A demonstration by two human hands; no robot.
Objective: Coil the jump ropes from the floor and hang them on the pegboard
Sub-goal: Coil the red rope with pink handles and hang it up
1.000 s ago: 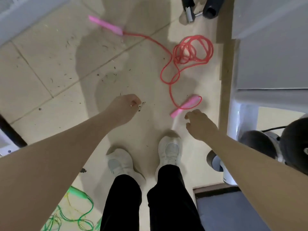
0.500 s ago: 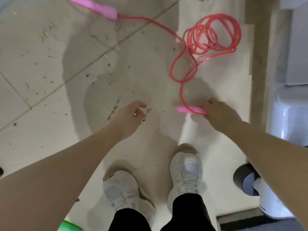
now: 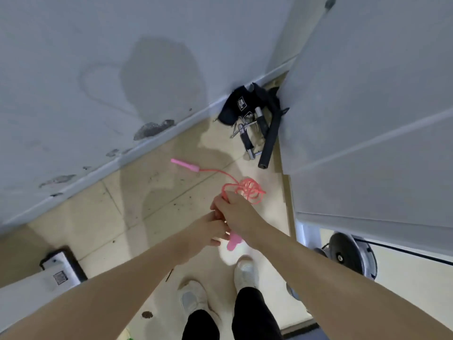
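The jump rope is coral pink along its cord, and both of its handles are a paler candy pink: one handle lies near the wall, the other handle shows below the hands. The floor is cream-beige tile with thin grey grout lines and dark specks. The wall is pale blue-grey with dark scuffed patches low down. The gear in the corner is black with silver metal parts and a white label. The shoes are white, the trousers black.
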